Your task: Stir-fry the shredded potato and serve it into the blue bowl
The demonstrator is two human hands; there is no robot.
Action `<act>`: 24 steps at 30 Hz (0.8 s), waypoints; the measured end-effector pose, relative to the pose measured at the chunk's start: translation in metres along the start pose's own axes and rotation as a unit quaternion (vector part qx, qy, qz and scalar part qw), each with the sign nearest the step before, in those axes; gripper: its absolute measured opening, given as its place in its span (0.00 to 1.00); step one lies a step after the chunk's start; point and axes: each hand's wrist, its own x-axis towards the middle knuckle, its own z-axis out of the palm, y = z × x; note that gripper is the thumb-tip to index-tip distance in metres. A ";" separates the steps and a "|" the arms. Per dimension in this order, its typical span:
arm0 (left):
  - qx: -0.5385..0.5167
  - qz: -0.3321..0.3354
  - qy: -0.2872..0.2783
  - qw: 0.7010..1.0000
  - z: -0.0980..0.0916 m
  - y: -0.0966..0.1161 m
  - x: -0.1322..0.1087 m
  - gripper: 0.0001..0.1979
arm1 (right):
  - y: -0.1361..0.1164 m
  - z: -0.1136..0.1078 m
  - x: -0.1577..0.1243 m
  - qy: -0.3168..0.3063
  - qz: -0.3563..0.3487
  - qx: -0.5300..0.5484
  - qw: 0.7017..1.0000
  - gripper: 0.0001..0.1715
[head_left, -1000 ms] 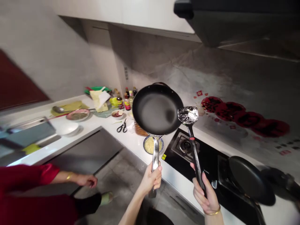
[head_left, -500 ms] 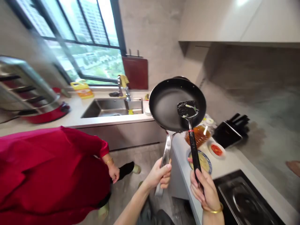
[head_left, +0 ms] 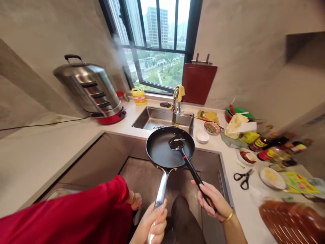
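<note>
My left hand (head_left: 154, 222) is closed around the silver handle of a black frying pan (head_left: 162, 149), which hangs in the air in front of the sink (head_left: 152, 118). In my right hand (head_left: 212, 200) is the black handle of a spatula (head_left: 177, 143) with a red band. The spatula's dark head lies over the inside of the pan, and pale scraps of food stick to it. Otherwise the pan's inside looks bare. A gold bracelet circles my right wrist.
At the left stands a person in a red sleeve (head_left: 101, 203). A tall steamer (head_left: 93, 91) gives off steam beside the window. Along the right counter are scissors (head_left: 244, 177), a white bowl (head_left: 202, 136), a dish of chopped food (head_left: 212, 127), bottles (head_left: 270, 153) and a brown ridged package (head_left: 291, 220).
My view has swung left, from the stove side to the sink. The pan and spatula have come with my hands and now sit lower, nearer the sink.
</note>
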 end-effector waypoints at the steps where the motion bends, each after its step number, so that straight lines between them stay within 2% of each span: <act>1: -0.008 0.009 0.014 1.000 -0.004 0.010 0.011 0.25 | -0.007 -0.004 0.022 -0.024 0.017 0.004 1.000 0.29; 4: -0.010 0.037 0.040 0.998 -0.013 0.047 0.053 0.26 | -0.030 -0.027 0.096 -0.076 0.039 -0.029 0.996 0.25; 6: -0.001 0.052 0.054 0.997 -0.018 0.076 0.084 0.25 | -0.051 -0.052 0.150 -0.085 0.035 -0.108 0.990 0.23; 8: 0.006 0.059 0.069 0.996 -0.022 0.111 0.111 0.23 | -0.079 -0.079 0.209 -0.042 0.001 -0.258 0.965 0.20; 10: 0.008 0.053 0.080 0.995 -0.024 0.149 0.133 0.22 | -0.111 -0.105 0.269 0.033 -0.041 -0.397 0.916 0.16; 12: 0.008 0.040 0.092 0.995 -0.025 0.189 0.151 0.20 | -0.145 -0.124 0.329 0.085 -0.064 -0.467 0.878 0.20; 15: 0.011 0.000 0.113 0.994 -0.028 0.249 0.178 0.17 | -0.188 -0.145 0.414 0.123 -0.072 -0.494 0.857 0.30; 18: -0.007 -0.048 0.119 0.992 -0.037 0.304 0.207 0.13 | -0.219 -0.160 0.488 0.147 -0.069 -0.527 0.834 0.39; 21: -0.049 -0.096 0.104 0.989 -0.058 0.354 0.241 0.09 | -0.239 -0.175 0.550 0.159 -0.045 -0.558 0.813 0.41; 24: -0.067 -0.153 0.081 0.983 -0.085 0.399 0.276 0.08 | -0.244 -0.187 0.601 0.175 -0.006 -0.585 0.792 0.40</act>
